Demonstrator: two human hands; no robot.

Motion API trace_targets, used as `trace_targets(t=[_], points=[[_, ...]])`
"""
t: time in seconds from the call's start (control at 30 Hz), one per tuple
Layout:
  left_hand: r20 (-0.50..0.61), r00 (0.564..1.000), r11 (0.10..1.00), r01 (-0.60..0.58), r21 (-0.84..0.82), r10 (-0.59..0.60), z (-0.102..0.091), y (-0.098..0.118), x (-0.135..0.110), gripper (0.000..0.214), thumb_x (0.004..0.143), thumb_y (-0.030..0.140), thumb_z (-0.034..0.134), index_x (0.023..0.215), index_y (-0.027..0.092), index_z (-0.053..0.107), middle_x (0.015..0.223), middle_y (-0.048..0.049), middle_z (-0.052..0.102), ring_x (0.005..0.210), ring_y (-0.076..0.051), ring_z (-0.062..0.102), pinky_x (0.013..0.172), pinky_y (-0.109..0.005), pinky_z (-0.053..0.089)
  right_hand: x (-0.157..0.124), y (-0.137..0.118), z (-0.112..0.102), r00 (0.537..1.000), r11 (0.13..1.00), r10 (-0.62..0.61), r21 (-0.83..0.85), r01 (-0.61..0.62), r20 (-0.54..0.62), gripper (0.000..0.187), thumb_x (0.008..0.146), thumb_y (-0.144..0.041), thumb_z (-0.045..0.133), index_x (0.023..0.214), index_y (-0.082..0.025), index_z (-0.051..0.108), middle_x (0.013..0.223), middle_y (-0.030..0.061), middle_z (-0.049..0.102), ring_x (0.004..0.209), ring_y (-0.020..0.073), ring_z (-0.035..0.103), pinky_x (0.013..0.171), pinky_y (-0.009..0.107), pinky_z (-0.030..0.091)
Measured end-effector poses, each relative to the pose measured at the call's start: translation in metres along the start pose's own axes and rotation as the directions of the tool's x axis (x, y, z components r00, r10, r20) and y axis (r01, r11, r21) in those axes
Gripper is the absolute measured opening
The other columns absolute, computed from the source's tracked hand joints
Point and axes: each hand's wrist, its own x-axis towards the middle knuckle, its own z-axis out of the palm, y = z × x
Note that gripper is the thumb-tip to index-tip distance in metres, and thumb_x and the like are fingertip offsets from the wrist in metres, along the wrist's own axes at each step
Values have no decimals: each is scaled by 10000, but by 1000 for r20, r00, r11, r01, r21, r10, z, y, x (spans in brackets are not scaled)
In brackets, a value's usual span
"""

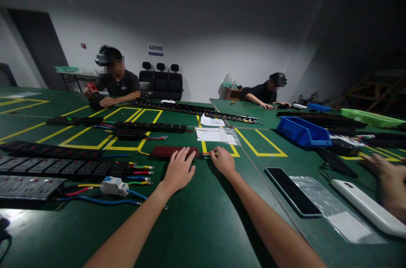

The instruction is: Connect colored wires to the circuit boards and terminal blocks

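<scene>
My left hand [179,169] lies with fingers spread on the near end of a dark red socket module [165,151] on the green table [203,217]. My right hand [223,160] is curled in a pinch on the coloured wires [206,154] that stick out of the module's right end. Both arms reach forward from the bottom of the view.
Black power strips [47,166] with coloured leads and a small white breaker [114,186] lie at left. A phone [293,191], a plastic bag [330,209] and a white strip [368,206] lie at right, near another person's hand [388,183]. A blue bin [303,131] and papers [214,135] sit behind. Two people work at the far tables.
</scene>
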Motion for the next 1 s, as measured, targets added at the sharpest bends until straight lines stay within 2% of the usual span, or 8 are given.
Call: trace_targets(t=[1.0], points=[[13,1000,1000,4,7,-4,-2,1,1,513,969,351,487,1467,225,486,1550,-116,449,1445,-283,388,1194,-505,298,-1,0,1,1000,1000,-17,-14,16,-22,252,1000,-384,480,961,-207,655,931,49,695,830,171,635,638,267,340]])
